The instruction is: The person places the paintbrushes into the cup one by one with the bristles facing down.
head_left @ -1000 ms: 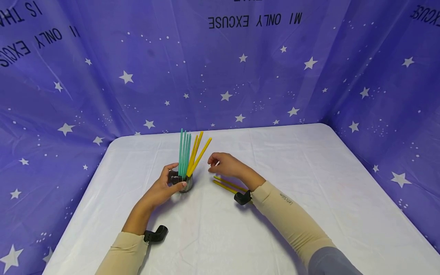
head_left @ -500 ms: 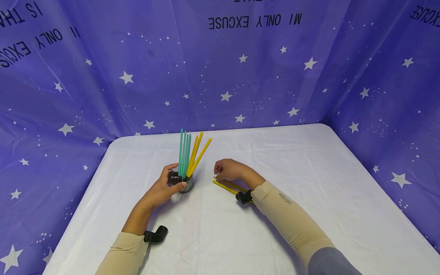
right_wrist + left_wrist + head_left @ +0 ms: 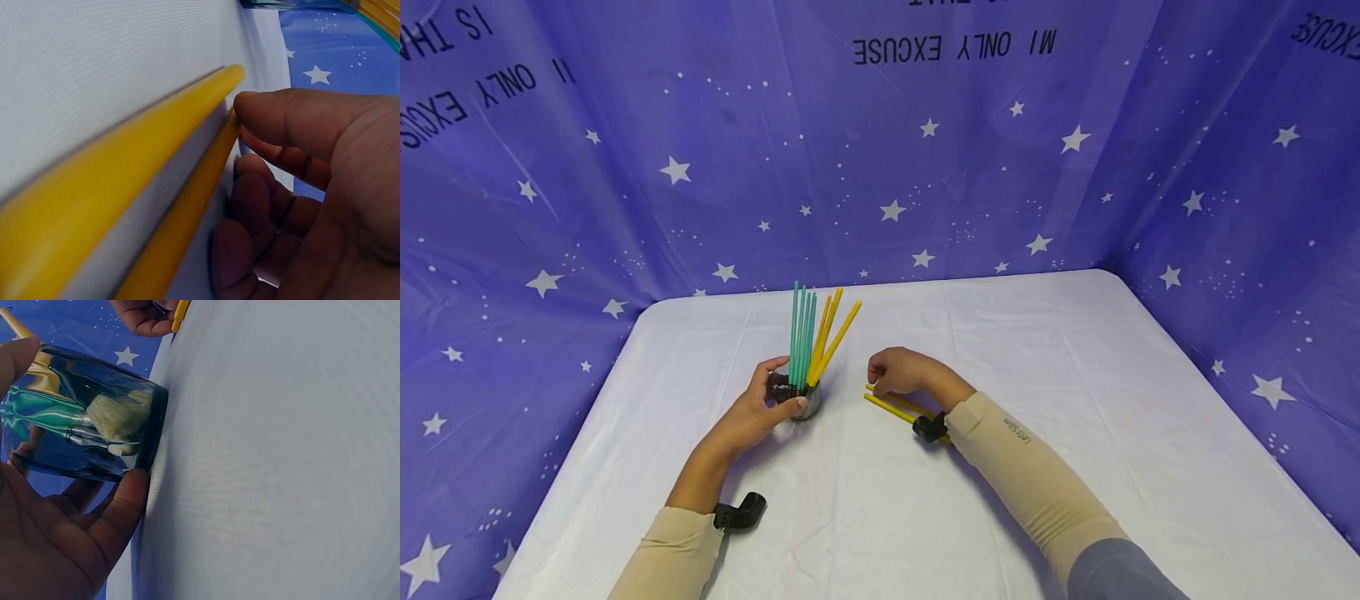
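My left hand (image 3: pixel 760 417) grips a clear glass (image 3: pixel 106 419) standing on the table, thumb on one side and fingers round the other. Inside it, several paintbrushes stand bristles down, with teal handles (image 3: pixel 802 337) and yellow handles (image 3: pixel 842 337) sticking up. To the right, two yellow-handled paintbrushes lie side by side on the cloth. My right hand (image 3: pixel 898 371) pinches the handle end of the farther paintbrush (image 3: pixel 181 231) between thumb and forefinger, other fingers curled. The nearer paintbrush (image 3: pixel 125 156) lies untouched beside it. My wrist hides the far ends of both.
A white cloth covers the table (image 3: pixel 850 517). Purple curtains (image 3: pixel 850 167) with white stars hang behind and along both sides. Each wrist wears a black camera, such as the left wrist camera (image 3: pixel 741 511).
My right hand has moved down and slightly right from above the table to the end of the farther yellow paintbrush, and its fingers have closed there. The left hand and glass have stayed put.
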`<state>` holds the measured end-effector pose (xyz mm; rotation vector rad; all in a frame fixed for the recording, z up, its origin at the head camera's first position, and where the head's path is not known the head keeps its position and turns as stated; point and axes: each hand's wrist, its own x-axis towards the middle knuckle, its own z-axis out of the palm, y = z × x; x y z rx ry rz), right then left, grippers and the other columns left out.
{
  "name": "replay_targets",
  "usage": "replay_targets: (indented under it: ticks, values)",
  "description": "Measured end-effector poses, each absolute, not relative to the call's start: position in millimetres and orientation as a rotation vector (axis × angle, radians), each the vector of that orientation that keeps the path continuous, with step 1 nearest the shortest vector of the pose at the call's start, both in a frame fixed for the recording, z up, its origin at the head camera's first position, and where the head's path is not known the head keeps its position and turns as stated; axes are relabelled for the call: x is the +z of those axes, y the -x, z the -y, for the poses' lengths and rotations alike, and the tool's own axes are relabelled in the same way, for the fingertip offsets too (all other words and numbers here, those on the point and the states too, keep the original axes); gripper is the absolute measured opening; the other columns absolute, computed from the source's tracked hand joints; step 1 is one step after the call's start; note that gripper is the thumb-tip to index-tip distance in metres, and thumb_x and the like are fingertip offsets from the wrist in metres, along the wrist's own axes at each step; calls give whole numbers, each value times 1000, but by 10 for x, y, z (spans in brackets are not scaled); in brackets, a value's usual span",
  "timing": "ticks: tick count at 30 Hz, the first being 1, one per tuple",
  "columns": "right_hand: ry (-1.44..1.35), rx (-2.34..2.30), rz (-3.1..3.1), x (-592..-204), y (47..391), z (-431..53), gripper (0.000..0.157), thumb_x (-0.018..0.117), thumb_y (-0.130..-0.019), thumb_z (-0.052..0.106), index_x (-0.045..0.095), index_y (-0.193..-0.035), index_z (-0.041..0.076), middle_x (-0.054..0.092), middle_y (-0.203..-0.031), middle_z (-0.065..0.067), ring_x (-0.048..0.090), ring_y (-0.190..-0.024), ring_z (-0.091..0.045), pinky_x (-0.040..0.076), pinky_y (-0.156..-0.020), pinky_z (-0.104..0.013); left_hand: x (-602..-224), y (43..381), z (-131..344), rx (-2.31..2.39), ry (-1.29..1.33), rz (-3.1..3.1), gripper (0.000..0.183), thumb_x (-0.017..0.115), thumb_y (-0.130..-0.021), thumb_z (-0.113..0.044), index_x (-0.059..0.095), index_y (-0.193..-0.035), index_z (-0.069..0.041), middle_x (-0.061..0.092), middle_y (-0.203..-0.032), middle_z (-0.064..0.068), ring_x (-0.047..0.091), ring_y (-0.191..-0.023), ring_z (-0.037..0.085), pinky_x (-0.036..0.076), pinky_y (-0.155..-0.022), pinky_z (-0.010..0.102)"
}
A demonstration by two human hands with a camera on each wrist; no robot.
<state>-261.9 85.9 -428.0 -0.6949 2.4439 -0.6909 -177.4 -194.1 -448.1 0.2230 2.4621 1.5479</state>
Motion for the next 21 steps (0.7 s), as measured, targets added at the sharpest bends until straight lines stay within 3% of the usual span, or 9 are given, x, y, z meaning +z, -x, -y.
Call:
replay_targets:
  ticks: [8,21]
  values:
    - [681,-661,-2471,-4307,2610,-822,10,71,-89,7,61,-89,10,57,-84,-2,50,-76,-17,41,-71,-30,-4480,1783,1946,1552,-227,-2450,82,70,-93,-30,16,-154,-21,39,-146,26,36,-136,42,21,-109,65]
    - [637,-726,-2472,-4335,2656,-851,9,67,-89,8,63,-82,11,57,-80,-1,50,-70,-15,40,-65,-28,-4487,1778,1937,1526,-200,-2464,82,71,-91,-38,19,-153,-25,38,-147,25,33,-138,42,21,-109,65]
